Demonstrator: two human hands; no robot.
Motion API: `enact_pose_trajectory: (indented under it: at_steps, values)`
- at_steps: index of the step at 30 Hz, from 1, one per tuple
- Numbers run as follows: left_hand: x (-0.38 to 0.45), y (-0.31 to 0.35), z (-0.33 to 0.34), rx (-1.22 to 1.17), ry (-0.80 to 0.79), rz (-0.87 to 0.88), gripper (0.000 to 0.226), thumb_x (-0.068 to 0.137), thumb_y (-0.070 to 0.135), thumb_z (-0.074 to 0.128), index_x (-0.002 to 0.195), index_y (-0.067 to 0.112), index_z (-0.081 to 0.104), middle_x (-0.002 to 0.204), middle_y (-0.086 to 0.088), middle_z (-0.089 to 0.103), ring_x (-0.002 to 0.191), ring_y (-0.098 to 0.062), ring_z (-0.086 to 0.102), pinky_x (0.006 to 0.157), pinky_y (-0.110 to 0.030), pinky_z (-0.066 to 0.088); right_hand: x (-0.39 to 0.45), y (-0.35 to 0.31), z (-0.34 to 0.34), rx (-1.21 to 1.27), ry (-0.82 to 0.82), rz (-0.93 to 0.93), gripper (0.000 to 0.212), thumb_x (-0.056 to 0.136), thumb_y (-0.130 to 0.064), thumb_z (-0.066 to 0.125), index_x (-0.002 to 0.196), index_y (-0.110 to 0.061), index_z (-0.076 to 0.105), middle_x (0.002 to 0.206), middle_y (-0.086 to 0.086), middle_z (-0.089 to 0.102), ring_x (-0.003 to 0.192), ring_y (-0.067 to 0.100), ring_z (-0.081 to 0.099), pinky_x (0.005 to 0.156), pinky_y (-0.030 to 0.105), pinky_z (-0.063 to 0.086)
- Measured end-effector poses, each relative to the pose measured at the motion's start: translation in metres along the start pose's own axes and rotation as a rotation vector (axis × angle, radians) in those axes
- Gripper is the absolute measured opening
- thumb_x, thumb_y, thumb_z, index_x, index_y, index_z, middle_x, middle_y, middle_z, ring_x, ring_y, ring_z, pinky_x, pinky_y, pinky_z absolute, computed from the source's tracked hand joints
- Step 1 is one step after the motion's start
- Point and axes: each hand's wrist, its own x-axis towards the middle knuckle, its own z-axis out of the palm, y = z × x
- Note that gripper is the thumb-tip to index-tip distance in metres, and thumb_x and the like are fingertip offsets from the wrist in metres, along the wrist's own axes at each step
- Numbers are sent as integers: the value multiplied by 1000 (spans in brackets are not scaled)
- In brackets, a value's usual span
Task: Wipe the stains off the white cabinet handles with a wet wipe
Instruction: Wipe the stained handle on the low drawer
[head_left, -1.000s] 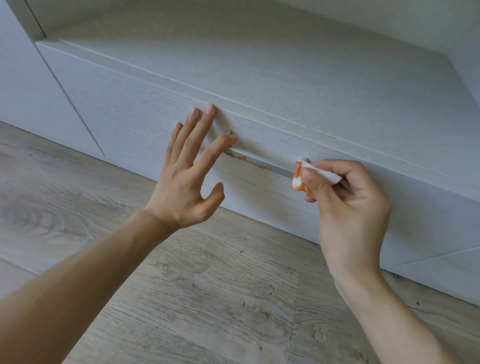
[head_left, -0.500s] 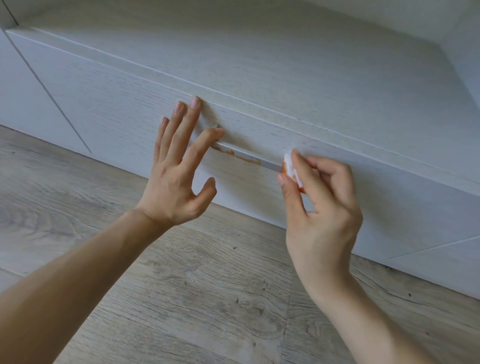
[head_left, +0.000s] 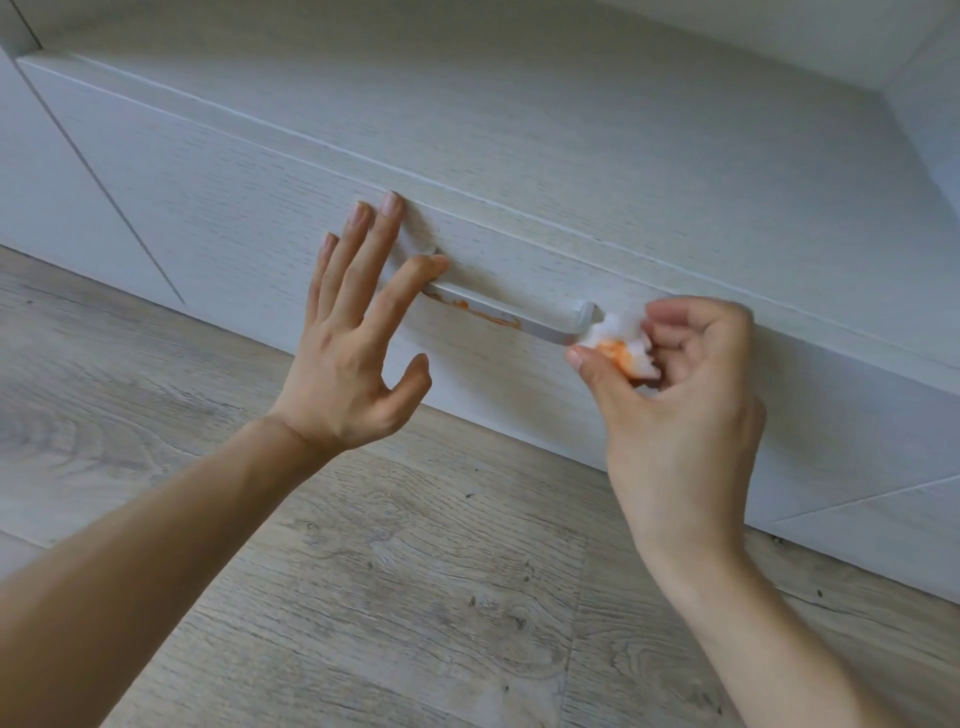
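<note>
Left hand (head_left: 347, 358) splayed on drawer front (head_left: 218, 197), right hand (head_left: 675, 395) pinching stained wet wipe (head_left: 621, 340) (seemingly touching), handle (head_left: 514, 314) running left-right.

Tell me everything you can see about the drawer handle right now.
The handle is a slim white bar, matt and probably metal or plastic, mounted level on the white wood-grain drawer front. Its right end bends back to the drawer. An orange stain runs along the lower edge of its left half; the right half looks clean. The left hand has its index finger on the bar's left end. At the right end, the wet wipe, smeared orange and pinched in the right hand, sits against it.
</note>
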Motion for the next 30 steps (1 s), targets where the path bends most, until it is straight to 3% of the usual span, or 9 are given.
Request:
enact_pose_trajectory:
  at_steps: [5, 10, 15, 22, 27, 30]
  values:
    - [0, -1, 1, 2, 14, 5, 61, 79, 30, 49, 136, 12, 37, 150, -28, 18, 142, -43, 10, 113, -62, 13, -3, -2, 6, 237, 86, 107, 20, 77, -14, 77, 87, -29, 67, 84, -2, 69, 78, 10, 66, 77, 21, 49]
    - [-1, -1, 3, -1, 27, 4, 60, 78, 29, 49, 135, 12, 37, 150, -27, 18, 142, -43, 10, 113, -62, 12, -11, -7, 15, 287, 82, 62, 22, 87, -8, 64, 105, -20, 65, 94, 5, 68, 79, -4, 65, 74, 5, 46]
    - [-1, -1, 5, -3, 36, 2, 63, 77, 28, 51, 136, 12, 36, 149, -30, 19, 141, -43, 10, 113, -62, 12, -4, -5, 11, 318, 69, 130, 16, 84, -11, 68, 90, -25, 70, 83, 1, 72, 73, 5, 67, 72, 13, 48]
    - [-1, -1, 6, -19, 46, -12, 63, 77, 29, 50, 136, 12, 35, 148, -29, 18, 142, -34, 6, 113, -62, 11, 3, -4, 6, 242, 14, 91, 17, 84, -13, 70, 85, -30, 71, 78, -5, 71, 69, -1, 66, 68, 8, 46]
    - [0, 0, 4, -9, 36, -10, 63, 77, 28, 50, 137, 12, 35, 148, -29, 19, 141, -44, 10, 114, -61, 11, 4, -2, 0, 310, 58, 126, 15, 82, -15, 72, 83, -30, 71, 74, -9, 72, 70, 0, 66, 66, 8, 47]
    - [0, 1, 2, -8, 22, -9, 63, 77, 28, 50, 136, 13, 36, 149, -28, 19, 140, -45, 11, 113, -62, 12, -5, -7, 3, 313, 26, 51, 13, 83, -13, 71, 88, -25, 72, 81, -2, 70, 71, 1, 67, 67, 9, 48]
